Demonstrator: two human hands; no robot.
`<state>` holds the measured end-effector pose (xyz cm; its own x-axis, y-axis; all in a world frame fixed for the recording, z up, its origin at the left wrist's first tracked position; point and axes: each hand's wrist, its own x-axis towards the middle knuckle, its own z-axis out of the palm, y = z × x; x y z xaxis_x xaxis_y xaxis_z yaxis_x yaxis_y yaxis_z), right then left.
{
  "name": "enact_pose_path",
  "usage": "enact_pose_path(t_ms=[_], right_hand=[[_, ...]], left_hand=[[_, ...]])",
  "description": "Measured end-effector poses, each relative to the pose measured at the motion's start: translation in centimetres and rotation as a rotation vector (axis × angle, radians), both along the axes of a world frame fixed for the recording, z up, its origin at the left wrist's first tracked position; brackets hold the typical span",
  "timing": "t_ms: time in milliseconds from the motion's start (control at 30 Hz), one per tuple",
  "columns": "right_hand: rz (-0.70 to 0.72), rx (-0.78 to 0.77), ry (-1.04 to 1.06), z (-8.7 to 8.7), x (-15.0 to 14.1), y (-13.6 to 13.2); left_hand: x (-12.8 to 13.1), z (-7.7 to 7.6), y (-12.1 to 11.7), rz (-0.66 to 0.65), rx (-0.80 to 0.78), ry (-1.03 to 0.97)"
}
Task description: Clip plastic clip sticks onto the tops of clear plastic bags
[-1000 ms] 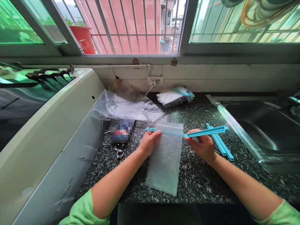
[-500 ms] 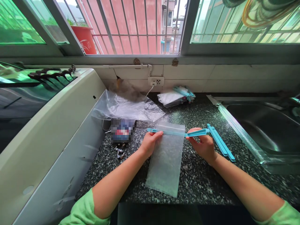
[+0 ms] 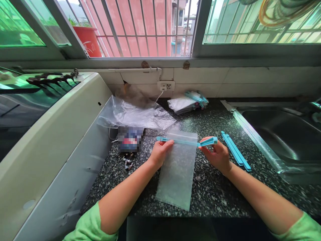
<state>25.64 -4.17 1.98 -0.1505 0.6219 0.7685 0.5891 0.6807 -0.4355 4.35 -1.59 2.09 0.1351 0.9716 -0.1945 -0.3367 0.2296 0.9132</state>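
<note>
A clear plastic bag point(image 3: 177, 174) hangs flat over the counter, its mouth end away from me. Across it near the top runs a light blue bag clip point(image 3: 208, 141), one arm lying along the bag. The clip's other arm sticks out to the right, swung apart at the hinge beside the bag's right edge. My left hand point(image 3: 159, 153) pinches the bag's left edge and the clip arm there. My right hand point(image 3: 216, 155) is closed around the hinge end, thumb below. More blue clips point(image 3: 236, 152) rest on the counter right of my right hand.
A stack of bags with blue clips point(image 3: 187, 102) lies by the wall. Left of it is a crumpled plastic sheet point(image 3: 140, 113), with a blurred packet point(image 3: 130, 140) and a beaded string point(image 3: 128, 162) below. A sink point(image 3: 278, 134) borders the right, a cream appliance point(image 3: 62, 127) the left.
The free arm of the clip has turned at the hinge and now looks shorter, its end closer to my right hand. My left hand and the bag have barely moved.
</note>
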Motion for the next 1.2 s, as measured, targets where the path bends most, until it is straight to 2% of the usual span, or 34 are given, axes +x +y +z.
enact_pose_path(t_ms=[133, 633, 833, 1200], right_hand=[[0.027, 0.056, -0.018, 0.3, -0.1, 0.1], [0.047, 0.023, -0.106, 0.6, -0.3, 0.1], [0.036, -0.02, -0.119, 0.4, -0.3, 0.3], [0.043, -0.03, -0.12, 0.0, -0.3, 0.5]], left_hand=[[0.0, -0.1, 0.0, -0.01, 0.017, 0.008], [0.1, -1.1, 0.0, 0.009, 0.05, -0.004], [0.3, -0.7, -0.2, 0.007, 0.034, 0.043], [0.2, -0.4, -0.3, -0.056, 0.11, 0.137]])
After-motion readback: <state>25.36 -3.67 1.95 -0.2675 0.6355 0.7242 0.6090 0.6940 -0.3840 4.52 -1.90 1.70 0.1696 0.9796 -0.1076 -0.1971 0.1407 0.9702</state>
